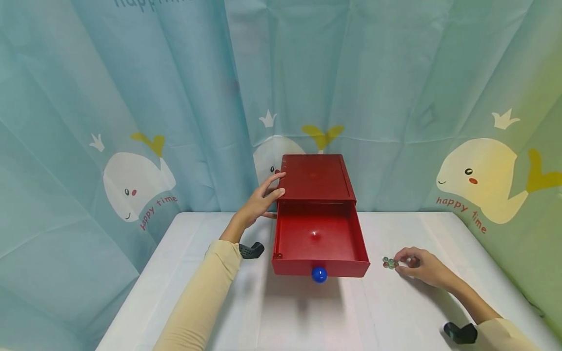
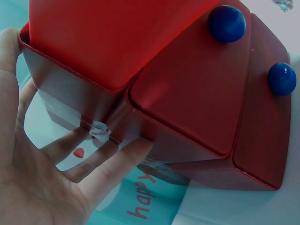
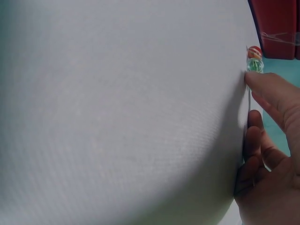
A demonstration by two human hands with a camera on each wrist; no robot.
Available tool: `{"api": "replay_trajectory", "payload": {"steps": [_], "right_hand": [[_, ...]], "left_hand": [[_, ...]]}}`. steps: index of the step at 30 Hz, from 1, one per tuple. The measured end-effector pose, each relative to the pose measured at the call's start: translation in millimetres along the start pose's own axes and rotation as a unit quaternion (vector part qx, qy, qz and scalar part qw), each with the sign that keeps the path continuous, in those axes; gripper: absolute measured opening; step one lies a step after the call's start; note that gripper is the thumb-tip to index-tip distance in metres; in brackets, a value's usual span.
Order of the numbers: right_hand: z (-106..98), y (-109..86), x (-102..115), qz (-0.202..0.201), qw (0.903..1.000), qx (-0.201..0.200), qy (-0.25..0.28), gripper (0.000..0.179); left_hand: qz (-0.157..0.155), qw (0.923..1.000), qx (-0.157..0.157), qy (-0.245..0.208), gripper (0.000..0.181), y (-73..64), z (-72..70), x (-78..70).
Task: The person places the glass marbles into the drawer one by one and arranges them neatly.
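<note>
My left hand [image 1: 254, 202] rests against the left side of a red drawer cabinet [image 1: 313, 178], its fingers spread and fairly straight. In the left wrist view, the fingers [image 2: 112, 168] touch the cabinet's side wall. The top drawer [image 1: 322, 267], which has a blue round knob [image 1: 319, 275], is pulled out. A small brownish marble [image 1: 278, 256] lies in its front left corner. Right of the cabinet, my right hand [image 1: 421, 267] pinches at a small cluster of clear glass marbles [image 1: 389, 263] on the table. Green and red swirls show in the marbles [image 3: 255, 64] by the thumb tip.
The cabinet stands on a white table [image 1: 210, 224] near its back edge. Lower drawers with blue knobs [image 2: 281, 78] are closed. A light blue curtain [image 1: 373, 87] with whale prints hangs behind and around the table. Dark wrist devices [image 1: 460, 333] sit on both arms.
</note>
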State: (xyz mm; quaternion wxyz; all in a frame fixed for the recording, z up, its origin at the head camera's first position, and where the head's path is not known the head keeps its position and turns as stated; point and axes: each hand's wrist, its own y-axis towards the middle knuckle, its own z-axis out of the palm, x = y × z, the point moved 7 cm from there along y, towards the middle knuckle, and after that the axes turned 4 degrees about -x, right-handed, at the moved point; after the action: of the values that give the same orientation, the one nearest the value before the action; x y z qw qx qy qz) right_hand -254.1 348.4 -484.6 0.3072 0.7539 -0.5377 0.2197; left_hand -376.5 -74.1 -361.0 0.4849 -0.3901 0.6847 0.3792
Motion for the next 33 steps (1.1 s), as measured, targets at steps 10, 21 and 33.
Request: {"api": "replay_trajectory", "payload": {"steps": [10,21,33], "right_hand": [[0.4,-0.5,-1.3,0.006,1.0,-0.002,-0.006,0.015],[0.4,-2.0,3.3,0.011,0.9999,-0.003,-0.005,0.014],[0.3,0.0,3.9,0.006,0.9999,0.007,-0.008,0.015]], "left_hand": [[0.0,1.0,0.0,0.002,0.061,-0.1,0.1,-0.6],[0.0,1.0,0.002,0.001,0.06,-0.9,0.6,0.0],[0.001,1.0,0.002,-0.002,0.059,-0.1,0.2,1.3]]}}
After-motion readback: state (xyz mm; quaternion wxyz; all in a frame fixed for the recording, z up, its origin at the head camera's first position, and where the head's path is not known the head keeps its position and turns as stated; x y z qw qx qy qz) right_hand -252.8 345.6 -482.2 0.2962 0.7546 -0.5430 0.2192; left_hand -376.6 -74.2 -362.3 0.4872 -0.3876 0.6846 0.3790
